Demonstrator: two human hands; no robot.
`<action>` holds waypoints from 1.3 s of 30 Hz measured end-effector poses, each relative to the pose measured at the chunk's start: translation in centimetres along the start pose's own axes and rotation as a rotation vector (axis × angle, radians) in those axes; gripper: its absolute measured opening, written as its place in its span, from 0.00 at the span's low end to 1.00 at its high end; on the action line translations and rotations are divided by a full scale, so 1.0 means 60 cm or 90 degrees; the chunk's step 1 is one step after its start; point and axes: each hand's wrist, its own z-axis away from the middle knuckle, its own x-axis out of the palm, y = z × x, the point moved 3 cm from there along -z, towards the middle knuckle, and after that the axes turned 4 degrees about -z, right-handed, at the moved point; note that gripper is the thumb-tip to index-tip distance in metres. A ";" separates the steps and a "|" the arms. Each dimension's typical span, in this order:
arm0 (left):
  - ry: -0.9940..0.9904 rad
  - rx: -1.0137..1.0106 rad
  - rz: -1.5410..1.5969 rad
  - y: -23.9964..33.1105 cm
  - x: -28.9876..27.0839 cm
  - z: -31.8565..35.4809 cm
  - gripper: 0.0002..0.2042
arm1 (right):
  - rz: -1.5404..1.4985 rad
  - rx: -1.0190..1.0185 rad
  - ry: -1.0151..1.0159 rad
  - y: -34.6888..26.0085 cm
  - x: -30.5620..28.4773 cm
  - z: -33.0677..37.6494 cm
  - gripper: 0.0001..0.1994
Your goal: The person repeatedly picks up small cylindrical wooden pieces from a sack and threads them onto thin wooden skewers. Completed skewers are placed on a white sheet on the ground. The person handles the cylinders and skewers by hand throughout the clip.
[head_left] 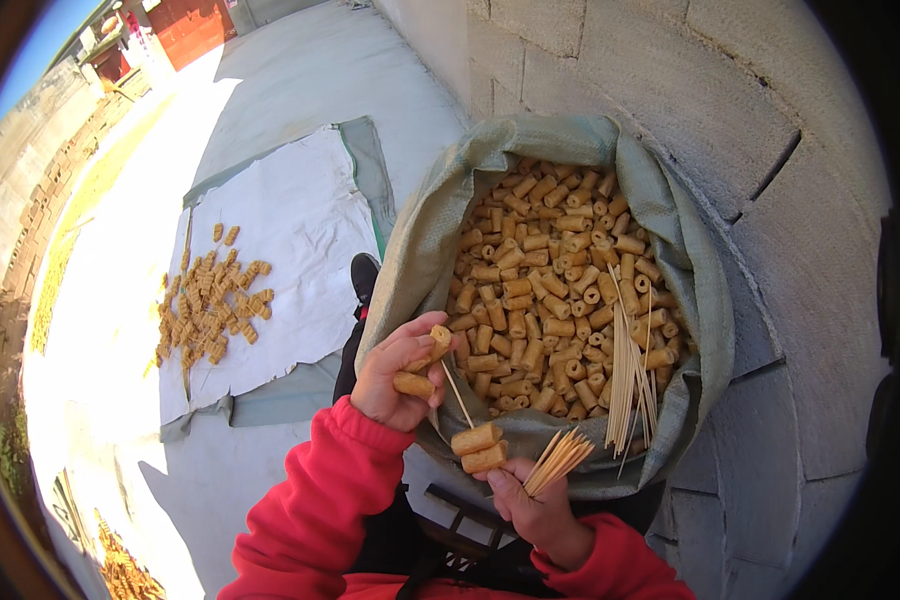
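My left hand (388,385) is closed on short tan cylinders (415,384), at least two of them, one showing a hole in its end. My right hand (537,515) grips a fanned bundle of thin wooden sticks (562,460) and, at its fingertips, the lower end of a skewer (456,395). Two more cylinders (477,440) sit side by side across that skewer, whose bare upper part points toward the left hand. Just beyond both hands stands an open woven sack (425,250) holding many such hollow cylinders (540,290).
Loose sticks (622,385) lie on the cylinders at the sack's right side. To the left, a white sheet (310,230) on the concrete floor bears a pile of skewered pieces (215,300). A grey block wall (710,110) rises close on the right. My dark shoe (365,275) is beside the sack.
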 end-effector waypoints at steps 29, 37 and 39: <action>0.057 -0.070 -0.208 0.000 -0.035 0.088 0.11 | 0.055 0.054 -0.048 0.010 0.002 0.003 0.11; 0.094 -0.036 -0.097 -0.028 -0.044 0.095 0.10 | -0.027 0.112 -0.067 0.012 0.008 -0.002 0.13; 0.114 0.057 -0.048 -0.017 -0.068 0.083 0.09 | -0.006 0.161 -0.117 0.014 0.010 0.008 0.13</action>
